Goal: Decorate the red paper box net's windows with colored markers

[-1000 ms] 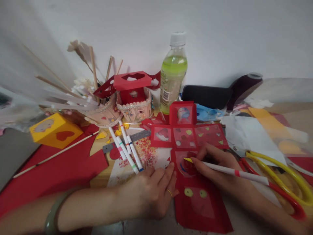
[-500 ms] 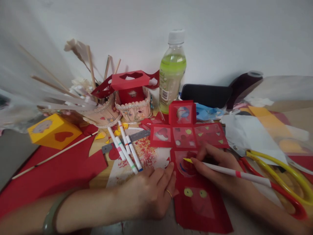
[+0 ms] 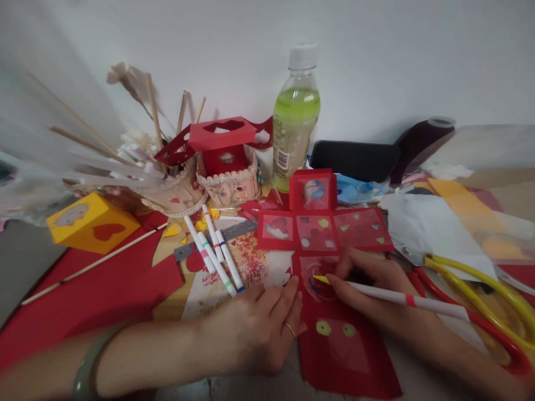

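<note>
A red paper cross-shaped box cutout (image 3: 315, 356) lies flat, with clear film over small shapes on its panels. My left hand (image 3: 261, 328), fingers bent and together, presses on its left edge. In a writing grip, my right hand (image 3: 371, 284) is closed on a white marker (image 3: 384, 292) with a red band. A yellow pointed bit (image 3: 321, 278) sticks out at its fingertips over a panel with a round clear patch and a blue mark. Whether that bit belongs to the marker, I cannot tell. Several white markers (image 3: 215, 262) lie left of the cutout.
Scissors (image 3: 460, 273) with yellow and red handles lie by my right forearm. Behind stand a green drink bottle (image 3: 295, 122), a black phone (image 3: 355, 160) and decorated baskets (image 3: 229, 186). A yellow box (image 3: 92, 224), a thin stick (image 3: 96, 262) and red paper (image 3: 75, 323) lie left.
The yellow bit has shifted slightly and sits lower against the panel. My left hand stays in place; the view has tilted a little.
</note>
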A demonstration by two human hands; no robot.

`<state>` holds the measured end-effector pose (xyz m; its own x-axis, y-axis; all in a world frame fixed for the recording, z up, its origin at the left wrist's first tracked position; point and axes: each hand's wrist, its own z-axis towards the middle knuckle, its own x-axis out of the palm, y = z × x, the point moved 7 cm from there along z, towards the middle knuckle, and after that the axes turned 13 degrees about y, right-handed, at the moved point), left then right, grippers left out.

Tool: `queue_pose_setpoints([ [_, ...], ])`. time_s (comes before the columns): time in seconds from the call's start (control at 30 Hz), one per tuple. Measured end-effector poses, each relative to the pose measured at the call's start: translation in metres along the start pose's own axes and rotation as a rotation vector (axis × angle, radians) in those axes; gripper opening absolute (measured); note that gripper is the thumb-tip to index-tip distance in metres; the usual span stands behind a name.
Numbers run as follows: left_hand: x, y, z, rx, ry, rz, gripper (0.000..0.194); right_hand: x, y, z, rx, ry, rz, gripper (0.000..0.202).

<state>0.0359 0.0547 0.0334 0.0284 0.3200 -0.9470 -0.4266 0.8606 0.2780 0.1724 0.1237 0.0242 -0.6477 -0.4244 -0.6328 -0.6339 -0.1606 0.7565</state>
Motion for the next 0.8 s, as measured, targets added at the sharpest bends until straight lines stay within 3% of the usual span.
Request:
queue_pose_setpoints([
  [0.8,-0.0024,0.0026,0.0025,-0.007,0.004,-0.004,0.026,0.0015,0.0004,0.0003,-0.032,0.011,0.019,0.019],
])
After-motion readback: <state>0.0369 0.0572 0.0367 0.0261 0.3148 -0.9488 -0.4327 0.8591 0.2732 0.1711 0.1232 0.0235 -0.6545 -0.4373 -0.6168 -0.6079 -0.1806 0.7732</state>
